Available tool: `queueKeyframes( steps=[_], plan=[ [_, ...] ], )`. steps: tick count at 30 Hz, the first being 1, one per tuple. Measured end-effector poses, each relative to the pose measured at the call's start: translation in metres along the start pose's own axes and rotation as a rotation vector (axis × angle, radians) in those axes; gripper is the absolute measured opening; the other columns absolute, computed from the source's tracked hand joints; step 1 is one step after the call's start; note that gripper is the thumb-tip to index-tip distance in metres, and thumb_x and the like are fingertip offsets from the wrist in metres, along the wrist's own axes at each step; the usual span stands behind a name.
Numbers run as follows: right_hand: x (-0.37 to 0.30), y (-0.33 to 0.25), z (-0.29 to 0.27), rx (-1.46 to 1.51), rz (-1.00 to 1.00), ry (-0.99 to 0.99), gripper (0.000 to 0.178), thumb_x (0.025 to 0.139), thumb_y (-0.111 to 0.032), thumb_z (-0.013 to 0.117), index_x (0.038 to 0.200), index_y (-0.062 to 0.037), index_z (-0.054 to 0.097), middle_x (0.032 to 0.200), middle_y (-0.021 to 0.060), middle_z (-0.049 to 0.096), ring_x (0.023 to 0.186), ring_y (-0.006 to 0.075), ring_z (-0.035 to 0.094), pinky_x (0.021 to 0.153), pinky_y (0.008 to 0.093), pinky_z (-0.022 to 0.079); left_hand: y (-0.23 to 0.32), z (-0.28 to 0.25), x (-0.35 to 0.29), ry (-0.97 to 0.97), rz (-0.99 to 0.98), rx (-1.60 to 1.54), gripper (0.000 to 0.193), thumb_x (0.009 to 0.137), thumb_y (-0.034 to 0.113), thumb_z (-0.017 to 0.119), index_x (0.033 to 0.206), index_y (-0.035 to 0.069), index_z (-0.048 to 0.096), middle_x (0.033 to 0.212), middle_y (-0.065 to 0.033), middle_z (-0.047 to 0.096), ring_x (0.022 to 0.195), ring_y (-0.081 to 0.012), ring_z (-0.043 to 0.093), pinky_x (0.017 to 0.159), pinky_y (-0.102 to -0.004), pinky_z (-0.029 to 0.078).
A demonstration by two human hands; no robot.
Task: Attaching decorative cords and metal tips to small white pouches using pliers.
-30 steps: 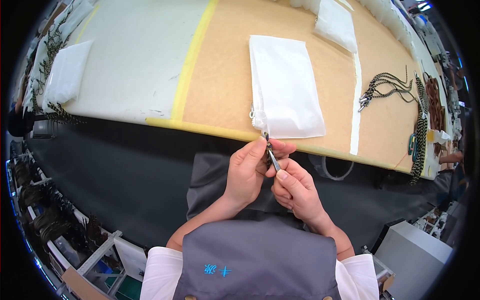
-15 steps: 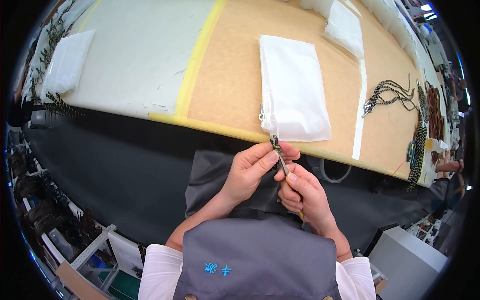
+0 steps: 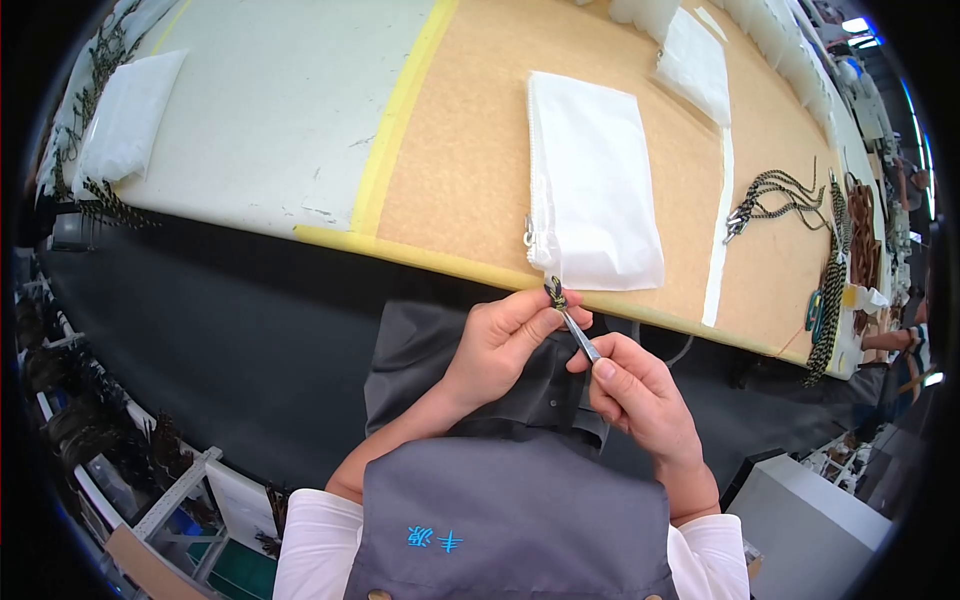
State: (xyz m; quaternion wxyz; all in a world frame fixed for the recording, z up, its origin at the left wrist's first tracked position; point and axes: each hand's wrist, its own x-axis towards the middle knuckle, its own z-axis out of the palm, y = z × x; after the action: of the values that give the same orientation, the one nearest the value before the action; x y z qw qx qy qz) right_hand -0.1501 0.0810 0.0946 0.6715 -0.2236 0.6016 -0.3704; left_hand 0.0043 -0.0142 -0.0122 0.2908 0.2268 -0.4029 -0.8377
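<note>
Knotted cord (image 3: 555, 288), likely light and pliant, best pinched at its knot (image 3: 559, 302); fingers of left hand (image 3: 500, 340) pinch it, those of right hand (image 3: 642, 393) grip tapered metal tool (image 3: 582, 339).

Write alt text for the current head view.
Left hand pinches a dark, yellow-flecked cord at a table edge; right hand holds a slim metal tool to it. A white zip pouch lies just beyond.

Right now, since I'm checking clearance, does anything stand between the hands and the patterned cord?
Nothing visible blocks them: the left hand pinches the cord; only the metal tool lies between the right hand and it.
</note>
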Motion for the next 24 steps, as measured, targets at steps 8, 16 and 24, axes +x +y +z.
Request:
queueKeyframes(
  steps=[8,16,24],
  plan=[
    [0.000,-0.009,0.002,0.035,0.058,0.015,0.024,0.107,-0.022,0.045,0.114,-0.0037,0.059,0.066,-0.0054,0.048,0.054,0.0005,0.036,0.049,0.0168,0.027,0.000,-0.005,0.002,-0.012,0.046,0.181,0.026,0.103,0.007,0.053,0.123,-0.006,0.063,0.108,-0.0139,0.073,0.104,-0.0187,0.069,0.092,-0.0311,0.054],
    [0.004,-0.011,-0.002,0.019,0.103,0.014,0.024,0.107,-0.024,0.047,0.113,-0.0046,0.060,0.070,-0.0034,0.053,0.054,-0.0001,0.037,0.048,0.0163,0.027,0.001,-0.007,0.004,-0.021,0.068,0.270,0.026,0.103,0.007,0.054,0.123,-0.004,0.064,0.107,-0.0122,0.075,0.102,-0.0161,0.069,0.091,-0.0289,0.054],
    [0.005,-0.008,-0.005,0.197,0.141,-0.013,0.022,0.106,-0.023,0.047,0.110,-0.0046,0.059,0.066,-0.0045,0.047,0.048,0.0011,0.031,0.042,0.0181,0.023,0.001,-0.006,0.004,0.000,0.077,0.276,0.024,0.102,0.006,0.055,0.120,-0.006,0.065,0.104,-0.0130,0.075,0.101,-0.0168,0.070,0.090,-0.0290,0.054]
  ],
)
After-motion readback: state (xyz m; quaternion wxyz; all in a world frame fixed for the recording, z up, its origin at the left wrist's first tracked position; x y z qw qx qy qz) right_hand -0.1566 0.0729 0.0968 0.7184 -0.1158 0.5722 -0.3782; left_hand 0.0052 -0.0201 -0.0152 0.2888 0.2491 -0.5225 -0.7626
